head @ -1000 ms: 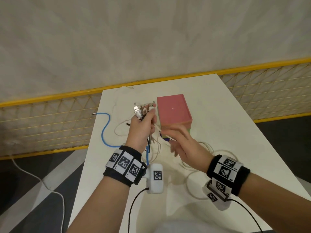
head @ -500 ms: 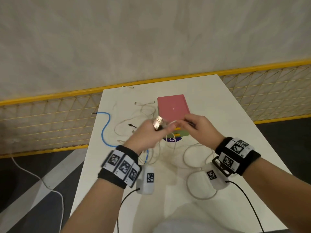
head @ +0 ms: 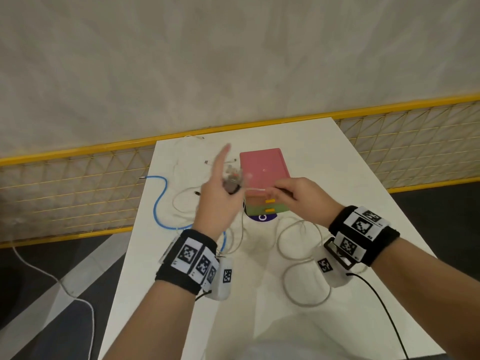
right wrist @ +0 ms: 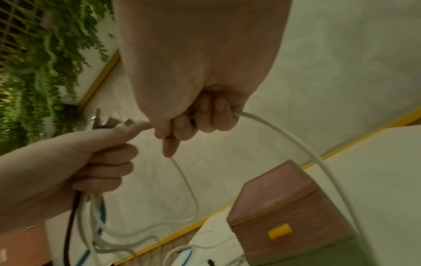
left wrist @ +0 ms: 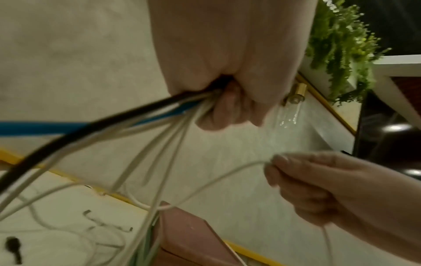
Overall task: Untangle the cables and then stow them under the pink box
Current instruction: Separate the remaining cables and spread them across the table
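At frame centre the left hand (head: 213,201) clutched a bunch of thin white, blue and black cables (left wrist: 145,124); the right hand (head: 298,201) pinched one white cable (right wrist: 284,136). Drawing it out slowly would avoid knots. Behind, the pink rectangular box (head: 262,167) sat mid-desk (head: 337,178).

Black wristbands (head: 187,261) with checkered tags
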Available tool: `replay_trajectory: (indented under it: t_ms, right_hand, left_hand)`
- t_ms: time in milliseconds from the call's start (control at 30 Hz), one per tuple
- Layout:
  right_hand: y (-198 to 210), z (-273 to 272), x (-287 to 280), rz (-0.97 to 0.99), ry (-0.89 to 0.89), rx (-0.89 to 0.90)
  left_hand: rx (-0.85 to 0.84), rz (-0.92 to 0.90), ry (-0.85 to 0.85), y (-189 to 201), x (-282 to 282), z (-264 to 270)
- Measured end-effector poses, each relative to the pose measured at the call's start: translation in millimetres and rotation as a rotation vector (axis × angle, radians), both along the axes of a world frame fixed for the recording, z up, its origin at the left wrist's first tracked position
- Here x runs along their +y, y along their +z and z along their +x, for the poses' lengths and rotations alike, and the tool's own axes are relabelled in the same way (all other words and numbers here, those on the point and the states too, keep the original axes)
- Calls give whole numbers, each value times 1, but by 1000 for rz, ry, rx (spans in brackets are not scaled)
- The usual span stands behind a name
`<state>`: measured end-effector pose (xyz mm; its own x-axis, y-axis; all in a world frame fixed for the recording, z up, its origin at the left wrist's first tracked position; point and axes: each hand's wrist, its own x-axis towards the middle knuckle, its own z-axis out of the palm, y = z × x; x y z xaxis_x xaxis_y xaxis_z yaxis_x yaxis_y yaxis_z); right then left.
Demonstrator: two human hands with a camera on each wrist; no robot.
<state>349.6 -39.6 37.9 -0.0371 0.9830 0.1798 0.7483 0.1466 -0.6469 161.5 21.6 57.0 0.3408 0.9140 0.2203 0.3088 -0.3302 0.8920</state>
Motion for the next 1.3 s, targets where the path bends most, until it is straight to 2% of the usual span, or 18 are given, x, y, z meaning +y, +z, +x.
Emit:
replay_trajectory:
  t_ms: [67, 133, 200, 267, 367, 467, 533, 600, 667, 767, 800, 867, 933, 1000, 1067, 1133, 1200, 1300]
  right_hand:
    - [7, -8, 3, 43, 21, -1]
    - [12, -7, 4, 44, 42, 69]
    - [13, 0, 1, 7, 50, 173]
    - [9, 10, -4, -18, 33, 211]
    - [1, 17, -6, -50, 18, 180]
    - [6, 6, -1, -41, 37, 169]
    - [16, -6, 4, 5, 78, 165]
    - [24, -12, 8, 36, 96, 183]
    - [24, -7, 9, 20, 75, 199]
    - [12, 15, 2, -43, 10, 207]
    - [7, 21, -1, -58, -1, 217]
    - [1, 25, -7, -77, -1, 227]
    - [-1, 22, -6, -76, 8, 204]
    - [3, 13, -1, -64, 23, 170]
    - [12, 2, 3, -36, 51, 165]
    - [23, -6, 7, 14, 82, 154]
    - [29, -7, 7, 36, 93, 161]
    - [24, 5, 4, -36, 88, 151]
  left_hand:
    - [167, -24, -139, -2, -5, 11]
    - [179, -62, -140, 2, -4, 11]
    - [44, -62, -48, 8, 1, 5]
    - [-94, -19, 131, 14, 12, -7]
    - [18, 134, 304, 12, 24, -20]
    - [15, 144, 126, 9, 9, -9]
    - [136, 104, -112, 3, -1, 1]
    - [217, 109, -181, 0, -2, 7]
    - [148, 106, -95, 4, 4, 6]
    - [-191, -12, 191, 21, 20, -13]
    - [-244, -18, 282, 24, 26, -22]
    - [-150, 27, 369, 24, 35, -33]
    - [-91, 73, 315, 22, 31, -29]
    - [-67, 106, 147, 17, 18, -17]
    - [80, 96, -72, 12, 7, -4]
    - [225, 92, -179, 6, 3, 5]
    - [220, 98, -146, 4, 5, 7]
    - [130, 161, 27, 6, 11, 0]
